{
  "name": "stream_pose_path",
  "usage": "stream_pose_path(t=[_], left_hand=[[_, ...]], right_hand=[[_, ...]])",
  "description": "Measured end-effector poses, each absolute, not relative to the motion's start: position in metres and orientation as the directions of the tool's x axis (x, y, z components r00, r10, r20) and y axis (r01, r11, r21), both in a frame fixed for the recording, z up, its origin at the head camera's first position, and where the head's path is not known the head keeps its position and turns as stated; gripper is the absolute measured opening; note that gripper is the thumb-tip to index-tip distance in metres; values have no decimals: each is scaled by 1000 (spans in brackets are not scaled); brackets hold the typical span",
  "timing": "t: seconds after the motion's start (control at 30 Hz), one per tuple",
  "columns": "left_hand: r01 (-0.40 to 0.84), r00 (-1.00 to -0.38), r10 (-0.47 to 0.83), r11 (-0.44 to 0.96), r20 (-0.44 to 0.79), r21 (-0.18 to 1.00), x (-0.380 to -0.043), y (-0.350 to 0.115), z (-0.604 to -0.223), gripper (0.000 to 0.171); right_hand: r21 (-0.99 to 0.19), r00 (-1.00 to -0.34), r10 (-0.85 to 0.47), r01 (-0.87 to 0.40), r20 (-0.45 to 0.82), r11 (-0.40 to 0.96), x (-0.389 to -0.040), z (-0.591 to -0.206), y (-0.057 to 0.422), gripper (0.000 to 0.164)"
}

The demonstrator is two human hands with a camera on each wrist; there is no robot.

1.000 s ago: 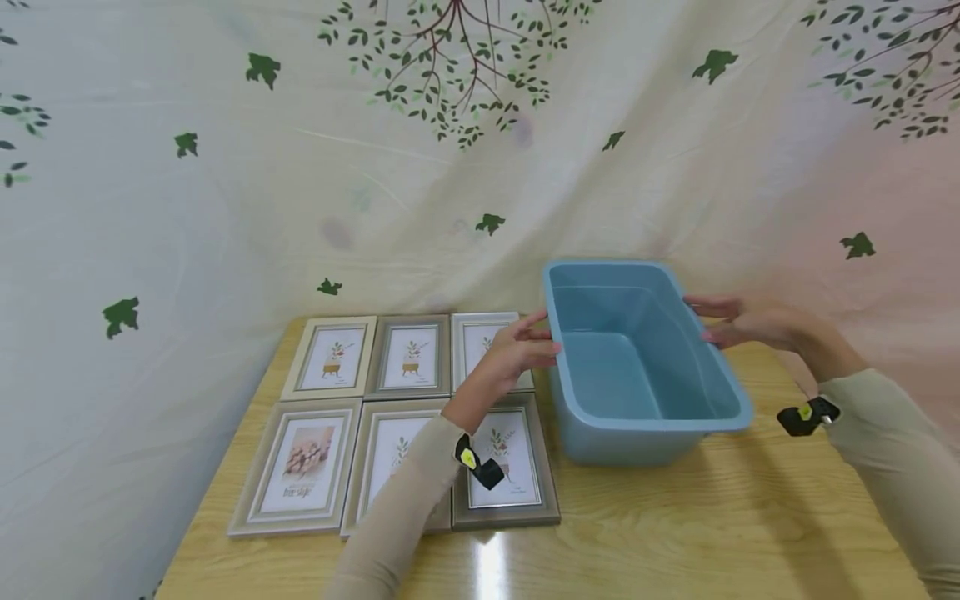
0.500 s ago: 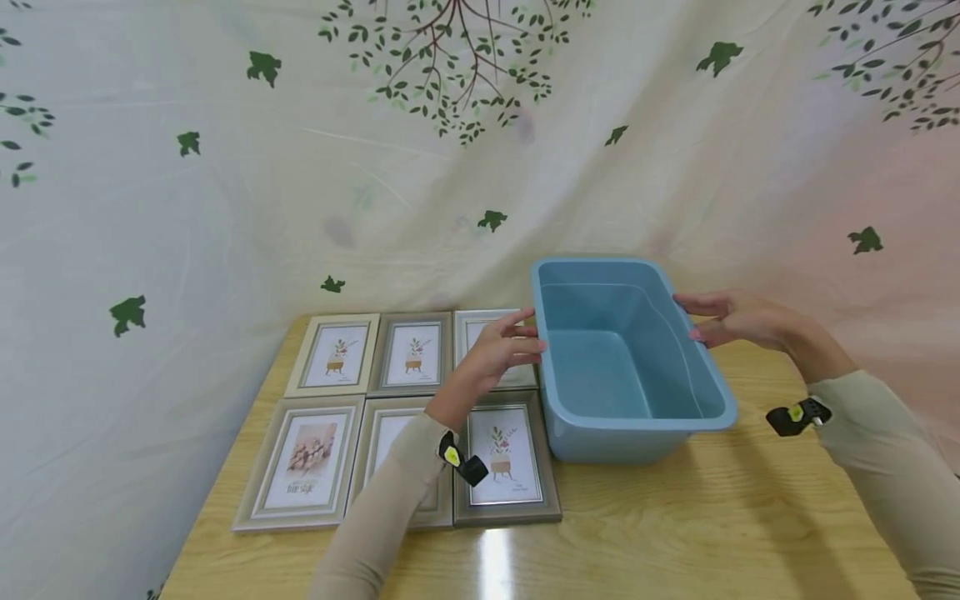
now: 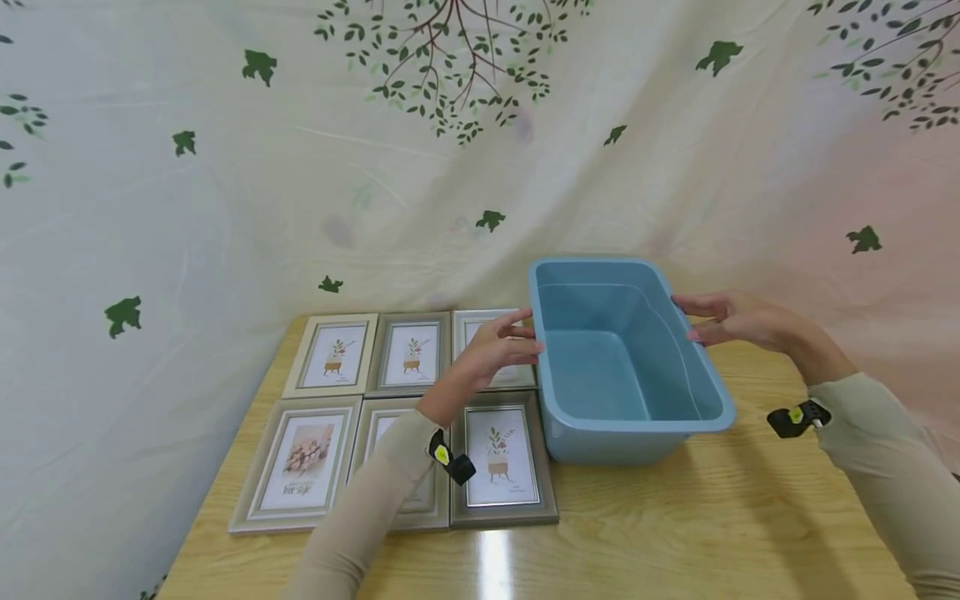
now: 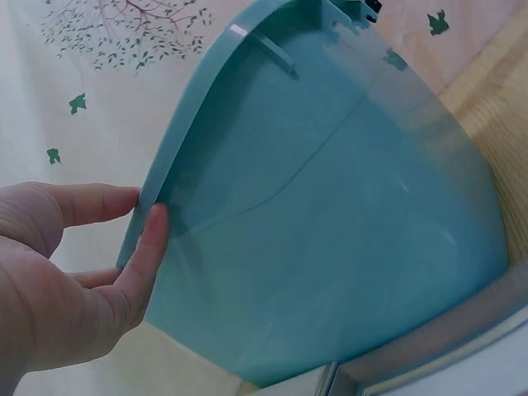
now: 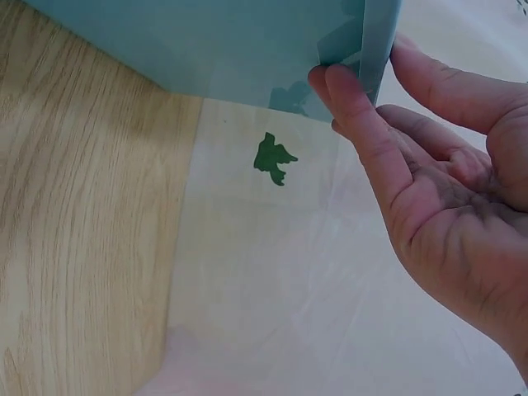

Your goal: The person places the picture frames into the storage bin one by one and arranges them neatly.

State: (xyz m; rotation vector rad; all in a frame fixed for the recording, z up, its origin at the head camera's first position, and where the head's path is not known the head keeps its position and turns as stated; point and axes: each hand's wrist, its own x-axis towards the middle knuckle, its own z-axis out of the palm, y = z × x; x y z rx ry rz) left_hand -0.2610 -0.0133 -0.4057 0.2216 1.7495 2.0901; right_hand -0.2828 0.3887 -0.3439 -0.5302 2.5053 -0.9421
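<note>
Pale cloth backdrop [image 3: 420, 208], printed with green sprigs and bird-like shapes, hangs behind the wooden table [image 3: 645, 533]. Blue tub [image 3: 615, 446] sits right of the table's middle, close to the back edge, its mouth facing up. Six picture frames [image 3: 408, 354], face up in two rows of three, lie between it and the table's left edge.

Left hand [image 3: 491, 354]: pinching the tub's left rim with fingers and thumb, fingertips at the lip, palm well off the wall. Right hand [image 3: 738, 321]: similar hold on the right rim—thumb and fingers at the lip, fairly spread, no full wrap. Whether the base bears fully on the table, I cannot tell.

Risks, as I judge them:
1. Slip. Both holds are fingertip only, on a smooth lip; a one-sided pull could tip the tub or free one rim.
2. Contact on the left. The dark front-right frame [image 3: 504, 458] is just beside the tub's base—touching or not, cannot tell. A leftward push could shove the frames askew or ride up on one.
3. Snag. My left sleeve [image 3: 371, 504] and black wrist unit [image 3: 453, 462] are over the front row, partly hiding the front-middle frame [image 3: 429, 504]; a dropped forearm could drag it.
</note>
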Motion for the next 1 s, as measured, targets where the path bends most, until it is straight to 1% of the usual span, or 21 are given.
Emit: stream_pose_path(t=[0.13, 0.3, 0.47, 0.57, 0.77, 0.9, 1.0], left_hand=[[-138, -902, 418, -45, -107, 989, -263, -25, -403, 62], [-23, -903, 424, 103, -65, 994, -270, -52, -399, 58], [76, -912, 408, 251, -34, 965, -279, -91, -395, 55], [113, -927, 373, 353, -29, 929, -282, -121, -388, 53], [114, -959, 279, 554, -55, 825, -288, -189, -375, 51], [108, -969, 240, 639, -63, 761, -289, -233, -366, 51], [77, -976, 200, 674, -81, 735, -290, -265, -364, 52]], right_hand=[[-660, -848, -472, -213, -242, 720, -283, -345, 387, 79], [-618, -857, -451, -218, -249, 755, -283, -345, 386, 81], [-580, -869, -429, -224, -245, 783, -283, -344, 384, 82], [-574, -871, -430, -231, -238, 786, -283, -343, 384, 81], [-580, -864, -444, -240, -238, 778, -283, -342, 384, 81], [-587, -860, -449, -238, -242, 773, -285, -341, 384, 81], [-596, -856, -453, -233, -249, 768, -287, -342, 383, 81]])
